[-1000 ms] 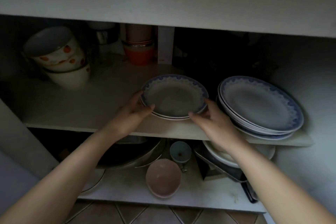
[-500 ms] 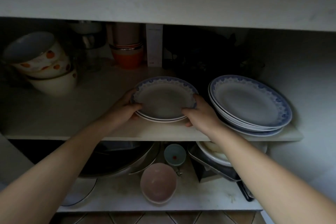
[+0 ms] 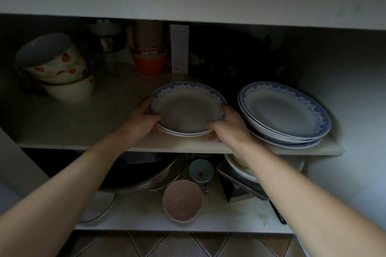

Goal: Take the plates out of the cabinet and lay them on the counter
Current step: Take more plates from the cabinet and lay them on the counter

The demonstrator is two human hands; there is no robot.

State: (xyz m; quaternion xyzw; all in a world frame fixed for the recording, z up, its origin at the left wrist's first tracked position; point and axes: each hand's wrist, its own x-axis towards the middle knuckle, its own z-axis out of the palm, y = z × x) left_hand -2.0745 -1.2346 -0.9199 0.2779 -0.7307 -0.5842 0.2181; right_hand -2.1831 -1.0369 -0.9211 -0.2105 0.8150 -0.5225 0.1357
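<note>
- Both hands have closed in on the small stack of plates (image 3: 188, 110) since a second ago, when they were only reaching its edges; now thumbs lie over the rim and fingers curl beneath.
- Head view: the left hand (image 3: 144, 119) grips the stack's left edge, the right hand (image 3: 227, 125) grips its right edge, and the stack sits at the front of the upper shelf (image 3: 73, 123) of the dim cabinet.
- Just beside it on the right, a larger plate stack (image 3: 286, 112) rests on the same shelf, overhanging the front edge slightly.
- Spotted bowls (image 3: 60, 69) are nested at the far left; an orange container (image 3: 149, 60) stands at the back.
- On the lower shelf (image 3: 229, 217) a pink bowl (image 3: 181, 201) sits near the front, with metal pans behind.
- Brown floor tiles (image 3: 167, 246) show below.
</note>
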